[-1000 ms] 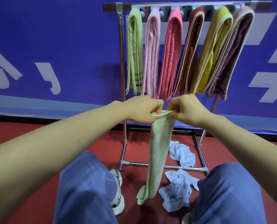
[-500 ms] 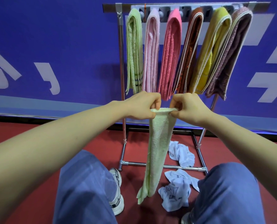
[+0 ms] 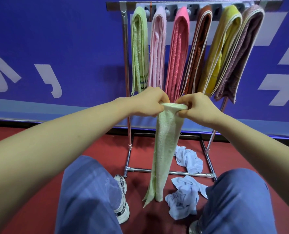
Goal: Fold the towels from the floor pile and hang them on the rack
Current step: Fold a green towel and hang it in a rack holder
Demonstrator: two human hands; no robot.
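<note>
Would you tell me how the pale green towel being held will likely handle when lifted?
Probably floppy: the pale green towel hangs limp from where the left hand and right hand pinch its top edge. Likely light, since finger pinches carry it. Its parted lower end may swing or unfold.

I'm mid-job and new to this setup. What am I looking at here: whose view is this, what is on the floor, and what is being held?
No machine here: a person works bare-handed, and the single picture comes from a camera on their head, looking forward and down. The left grip and right grip each pinch the top edge of a pale green towel, folded narrow, hanging between the knees. Ahead stands a metal rack with six folded towels hung over it. On the red floor lie two crumpled white cloths, by the rack's base.
</note>
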